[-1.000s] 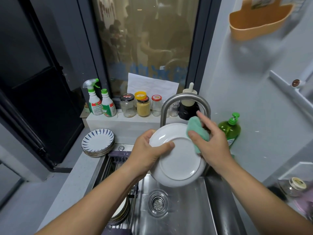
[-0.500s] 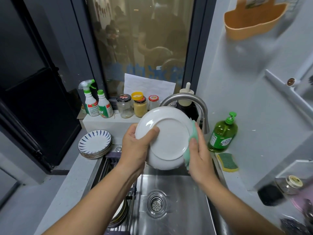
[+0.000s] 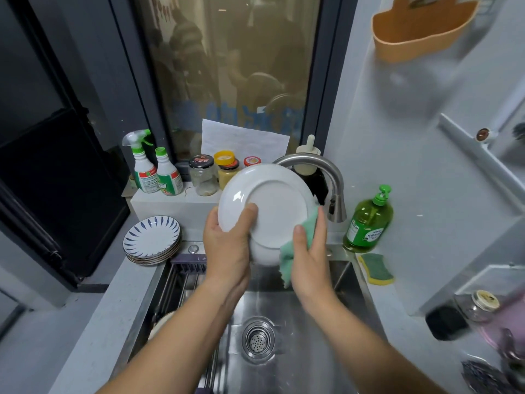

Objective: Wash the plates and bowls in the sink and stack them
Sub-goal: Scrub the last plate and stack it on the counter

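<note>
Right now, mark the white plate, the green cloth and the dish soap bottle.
white plate (image 3: 272, 206), head view, middle of its upturned underside.
green cloth (image 3: 287, 260), head view, the hanging lower fold.
dish soap bottle (image 3: 372, 213), head view, green body above the label.

A small home kitchen is shown. A stainless-steel sink (image 3: 298, 365) with a strainer drain (image 3: 258, 338) is set into a pale worktop (image 3: 93, 322), and a curved steel tap (image 3: 312, 163) is mounted at its back edge. A green pump bottle of dish soap (image 3: 368, 223) and a sponge (image 3: 376, 268) are kept at the sink's back right corner. At the back left corner patterned plates (image 3: 152, 240) are stacked, and food jars (image 3: 203, 174) and spray cleaners (image 3: 145, 166) are lined along a ledge (image 3: 170, 203) below a window (image 3: 227, 66).
</note>
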Demonstrator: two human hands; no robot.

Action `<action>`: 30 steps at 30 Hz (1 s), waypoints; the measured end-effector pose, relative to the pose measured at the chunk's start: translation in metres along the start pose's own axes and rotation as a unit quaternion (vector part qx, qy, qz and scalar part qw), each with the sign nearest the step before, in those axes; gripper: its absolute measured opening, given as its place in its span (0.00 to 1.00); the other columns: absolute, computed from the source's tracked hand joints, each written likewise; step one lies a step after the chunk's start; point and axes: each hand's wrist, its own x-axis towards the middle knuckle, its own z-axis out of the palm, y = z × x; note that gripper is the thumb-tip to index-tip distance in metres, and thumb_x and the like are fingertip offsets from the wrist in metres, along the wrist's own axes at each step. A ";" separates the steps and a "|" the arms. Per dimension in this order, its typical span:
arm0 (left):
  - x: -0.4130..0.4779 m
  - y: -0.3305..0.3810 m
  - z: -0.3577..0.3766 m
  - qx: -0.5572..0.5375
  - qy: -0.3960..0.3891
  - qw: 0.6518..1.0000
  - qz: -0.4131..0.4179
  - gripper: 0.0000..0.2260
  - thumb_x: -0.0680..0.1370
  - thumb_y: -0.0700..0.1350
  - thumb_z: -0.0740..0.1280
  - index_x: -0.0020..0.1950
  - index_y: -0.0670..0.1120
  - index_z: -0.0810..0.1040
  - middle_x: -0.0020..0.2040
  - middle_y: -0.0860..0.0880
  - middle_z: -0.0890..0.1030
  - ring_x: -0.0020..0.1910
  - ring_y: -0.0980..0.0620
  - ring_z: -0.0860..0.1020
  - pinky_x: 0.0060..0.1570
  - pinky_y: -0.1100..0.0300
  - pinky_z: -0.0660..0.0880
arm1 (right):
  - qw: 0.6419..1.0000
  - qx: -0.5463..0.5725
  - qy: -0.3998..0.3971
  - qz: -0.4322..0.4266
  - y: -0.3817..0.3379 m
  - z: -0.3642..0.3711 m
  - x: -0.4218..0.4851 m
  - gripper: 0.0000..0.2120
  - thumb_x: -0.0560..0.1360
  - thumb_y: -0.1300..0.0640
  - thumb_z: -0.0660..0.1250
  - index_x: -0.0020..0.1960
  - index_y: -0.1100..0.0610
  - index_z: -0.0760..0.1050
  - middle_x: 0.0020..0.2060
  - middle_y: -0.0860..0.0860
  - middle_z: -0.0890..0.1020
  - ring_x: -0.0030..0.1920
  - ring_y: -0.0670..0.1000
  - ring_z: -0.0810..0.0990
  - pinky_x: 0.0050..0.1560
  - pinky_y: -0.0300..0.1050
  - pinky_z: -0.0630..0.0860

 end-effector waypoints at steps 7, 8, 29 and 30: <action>-0.012 -0.015 -0.008 -0.028 -0.084 0.987 -0.134 0.16 0.77 0.36 0.71 0.65 0.40 0.78 0.58 0.39 0.86 0.55 0.43 0.84 0.52 0.50 0.83 | 0.998 -0.061 -0.013 -0.030 -0.037 -0.032 0.039 0.23 0.77 0.54 0.68 0.71 0.44 0.71 0.63 0.47 0.79 0.60 0.48 0.79 0.63 0.48 0.77; -0.005 -0.010 -0.011 -0.008 -0.096 0.985 -0.141 0.18 0.76 0.38 0.74 0.65 0.39 0.78 0.56 0.38 0.86 0.52 0.42 0.85 0.50 0.49 0.84 | 0.993 -0.094 -0.051 -0.051 -0.048 -0.041 0.044 0.23 0.78 0.56 0.69 0.71 0.45 0.71 0.61 0.46 0.79 0.59 0.46 0.79 0.61 0.43 0.77; 0.022 -0.012 0.010 -0.053 -0.057 0.988 -0.131 0.21 0.79 0.40 0.72 0.71 0.42 0.73 0.62 0.41 0.84 0.61 0.40 0.83 0.54 0.46 0.83 | 0.996 0.064 0.042 -0.046 -0.026 -0.015 0.014 0.22 0.82 0.57 0.64 0.72 0.42 0.64 0.61 0.36 0.75 0.57 0.35 0.77 0.56 0.35 0.76; 0.018 -0.014 0.010 -0.055 -0.063 0.988 -0.133 0.21 0.79 0.40 0.71 0.72 0.43 0.73 0.62 0.41 0.84 0.61 0.40 0.83 0.55 0.44 0.83 | 0.997 0.056 0.041 -0.043 -0.031 -0.017 0.023 0.21 0.81 0.58 0.64 0.71 0.44 0.66 0.60 0.36 0.76 0.56 0.33 0.77 0.55 0.32 0.75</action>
